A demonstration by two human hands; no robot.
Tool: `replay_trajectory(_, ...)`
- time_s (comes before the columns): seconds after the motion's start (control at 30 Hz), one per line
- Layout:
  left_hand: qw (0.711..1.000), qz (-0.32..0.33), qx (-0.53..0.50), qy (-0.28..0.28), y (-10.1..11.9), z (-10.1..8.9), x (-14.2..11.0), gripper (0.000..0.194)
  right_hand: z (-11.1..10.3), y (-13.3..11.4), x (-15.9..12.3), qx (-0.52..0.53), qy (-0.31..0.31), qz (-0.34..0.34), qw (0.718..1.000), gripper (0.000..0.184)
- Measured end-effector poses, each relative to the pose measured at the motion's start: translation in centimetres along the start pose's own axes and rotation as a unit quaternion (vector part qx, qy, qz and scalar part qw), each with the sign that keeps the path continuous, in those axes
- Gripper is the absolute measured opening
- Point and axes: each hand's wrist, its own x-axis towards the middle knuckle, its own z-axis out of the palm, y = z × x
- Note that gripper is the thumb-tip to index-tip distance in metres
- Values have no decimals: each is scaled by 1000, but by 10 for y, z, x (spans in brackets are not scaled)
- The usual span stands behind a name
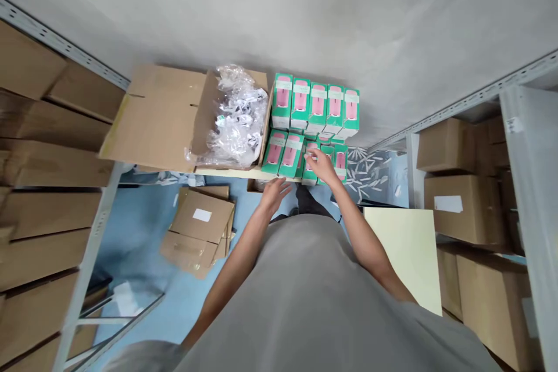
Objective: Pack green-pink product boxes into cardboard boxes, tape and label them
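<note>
So I've got my left hand (274, 195) down at the front edge of the desk (231, 173), fingers loosely spread, nothing in it, just by the near end of the green-and-pink boxes (290, 154). My right hand (321, 165) is over the front ones, a bit right of the middle, fingers bent and kinda narrow. Can't tell if the fingertips are pinching anything or just resting there.

The boxes sit in two groups, five side by side at the back against the grey wall (392, 17) and more in front, nearer me. Right beside them on the left is an open carton (204, 113) stuffed with clear plastic wrap (238, 142) and white bits, its big flap out to the left. Flattened cardboard (204, 215) is piled on the blue floor (148, 209), and white strips (364, 177) are scattered off to the right.
</note>
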Motion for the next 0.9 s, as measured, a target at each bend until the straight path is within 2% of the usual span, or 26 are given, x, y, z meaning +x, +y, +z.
replay_trajectory(0.1,997,-62,-36,36,4,10,12,16,11,-1,49,-40,-14,18,999,44)
replay_trajectory(0.2,990,-114,-58,65,12,16,19,15,21,4,75,-35,-33,38,998,49)
replay_trajectory(0.33,982,-154,-73,82,24,19,25,12,27,15,88,-22,-54,48,997,52)
replay_trajectory(0.5,979,-171,-72,87,32,22,27,11,29,26,94,1,-86,46,995,60)
replay_trajectory(0.7,982,-162,-63,76,27,22,14,10,27,23,78,4,-79,29,996,61)
replay_trajectory(0.8,985,-151,-48,64,15,18,-2,10,22,25,50,3,-55,4,998,61)
replay_trajectory(0.9,989,-137,-25,56,-2,11,-21,10,13,33,9,1,-21,-15,1000,61)
